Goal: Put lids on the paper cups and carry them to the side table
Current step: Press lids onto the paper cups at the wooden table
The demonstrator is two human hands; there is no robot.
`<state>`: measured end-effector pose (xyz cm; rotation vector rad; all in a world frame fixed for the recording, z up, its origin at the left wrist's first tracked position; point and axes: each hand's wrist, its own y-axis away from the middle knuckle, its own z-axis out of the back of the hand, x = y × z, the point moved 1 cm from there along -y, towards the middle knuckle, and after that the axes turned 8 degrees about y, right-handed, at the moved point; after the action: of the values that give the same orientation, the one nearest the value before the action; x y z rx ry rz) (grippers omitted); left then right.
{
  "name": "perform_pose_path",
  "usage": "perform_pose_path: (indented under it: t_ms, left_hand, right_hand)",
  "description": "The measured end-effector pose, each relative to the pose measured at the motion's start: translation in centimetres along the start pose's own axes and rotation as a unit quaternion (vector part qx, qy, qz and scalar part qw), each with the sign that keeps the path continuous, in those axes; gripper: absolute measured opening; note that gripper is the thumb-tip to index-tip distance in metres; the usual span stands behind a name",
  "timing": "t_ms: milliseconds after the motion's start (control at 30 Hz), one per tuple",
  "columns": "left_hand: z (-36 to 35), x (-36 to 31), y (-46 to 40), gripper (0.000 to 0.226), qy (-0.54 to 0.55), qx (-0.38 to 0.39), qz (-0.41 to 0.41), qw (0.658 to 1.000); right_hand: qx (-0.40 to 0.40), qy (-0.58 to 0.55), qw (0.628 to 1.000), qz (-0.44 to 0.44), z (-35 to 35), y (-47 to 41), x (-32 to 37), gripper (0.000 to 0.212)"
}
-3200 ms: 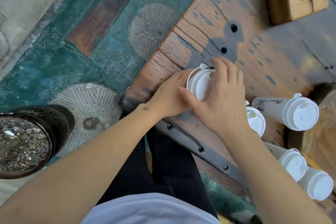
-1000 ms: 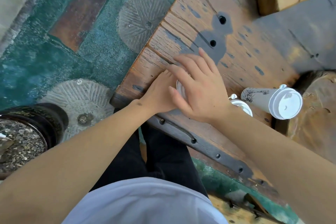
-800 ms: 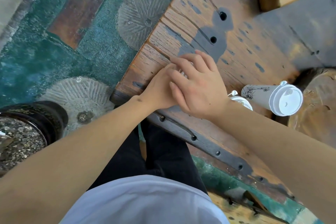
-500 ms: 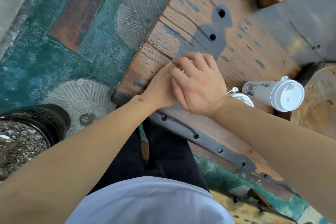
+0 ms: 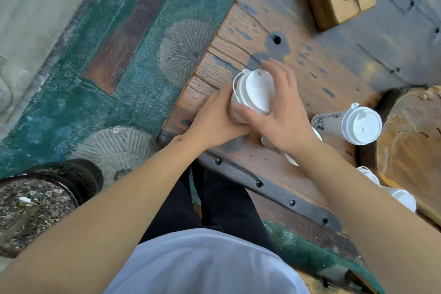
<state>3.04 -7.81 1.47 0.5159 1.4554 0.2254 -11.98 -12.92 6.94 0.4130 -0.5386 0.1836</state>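
Wooden table [image 5: 322, 74] above teal patterned floor [image 5: 143, 74].

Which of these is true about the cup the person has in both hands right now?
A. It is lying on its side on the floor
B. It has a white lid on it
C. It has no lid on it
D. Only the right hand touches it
B: a white lid sits on the cup, which the left hand grips from the side while the right hand cups the lid.

Both hands on one cup [image 5: 235, 112]: left hand [image 5: 214, 119] wraps it, right hand [image 5: 279, 112] cups its lid [image 5: 255, 90]. Another lidded cup [image 5: 350, 125] sits at 3 o'clock.
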Motion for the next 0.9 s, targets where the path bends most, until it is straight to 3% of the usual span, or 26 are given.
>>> perform_pose_path:
  t_ms: [100, 167, 400, 600, 767, 900]
  left_hand:
    - [1.1, -2.6, 1.2, 0.091, 0.043, -0.003, -0.027, 0.999]
    - [1.7, -4.2, 2.0, 0.095, 0.053, -0.013, -0.045, 0.998]
    - [4.2, -11.9, 4.4, 0.057, 0.021, -0.039, -0.124, 0.991]
    - [4.7, -17.6, 4.3, 0.053, 0.077, -0.059, -0.178, 0.979]
    - [2.9, -20.6, 3.9, 0.071, 0.215, -0.096, -0.179, 0.955]
    - [0.2, -21.4, 3.6, 0.08, 0.199, -0.057, -0.175, 0.963]
  right_hand:
    - [0.056, -0.07, 0.995, -0.042, 3.0, 0.3, 1.8, 0.085]
    - [0.052, -0.103, 0.992, -0.052, 5.2, 0.6, 2.8, 0.075]
    - [-0.011, -0.232, 0.97, -0.072, 12.6, 3.0, 4.9, 0.029]
    - [-0.022, -0.348, 0.933, -0.093, 14.8, 5.0, 4.6, 0.054]
    - [0.016, -0.492, 0.863, -0.111, 14.8, 6.0, 4.7, 0.06]
    - [0.068, -0.626, 0.768, -0.119, 15.0, 6.5, 5.1, 0.064]
